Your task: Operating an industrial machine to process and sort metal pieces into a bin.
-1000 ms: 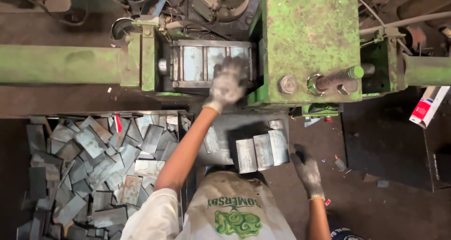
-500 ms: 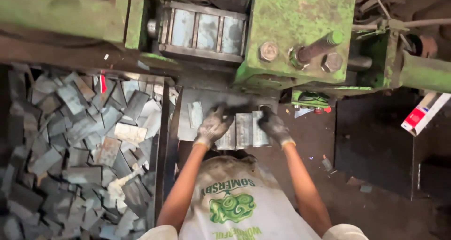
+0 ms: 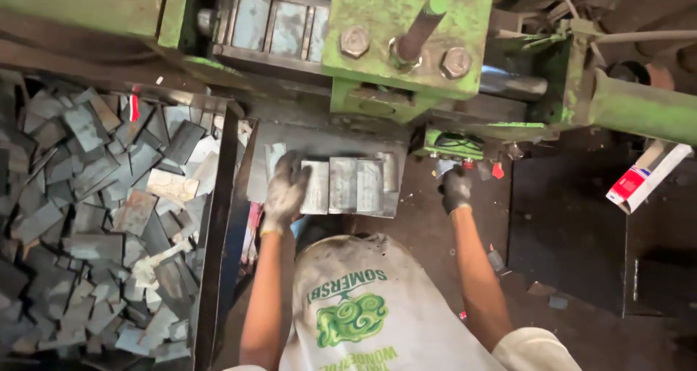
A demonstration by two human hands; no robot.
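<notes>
Looking down from my head, my left hand (image 3: 284, 189) in its grimy knit glove lies against the left end of a row of flat grey metal plates (image 3: 347, 184) standing side by side on the steel shelf (image 3: 328, 140) just below the green press (image 3: 406, 33); my fingers are curled round the outermost plate, pressing it against its neighbours. My right hand (image 3: 456, 189), in a darker glove, is off to the right, apart from the plates and up by the small green control box (image 3: 454, 144) with its red knobs; whether those fingers are closed on anything I cannot tell. I judge I am at the squaring-up step, the plates gathered below the machine's slot (image 3: 279, 24); the next move would call for a firm two-sided pinch, since the plates are thin, smooth-faced and would slide apart. To my left the bin (image 3: 218, 218) with its dark upright wall is heaped with cut metal pieces (image 3: 94, 211), dull, sharp-cornered, some rust-stained. The press paint is chipped, its big bolts (image 3: 355, 41) worn bare. A red and white carton (image 3: 646, 175) lies at the far right.
</notes>
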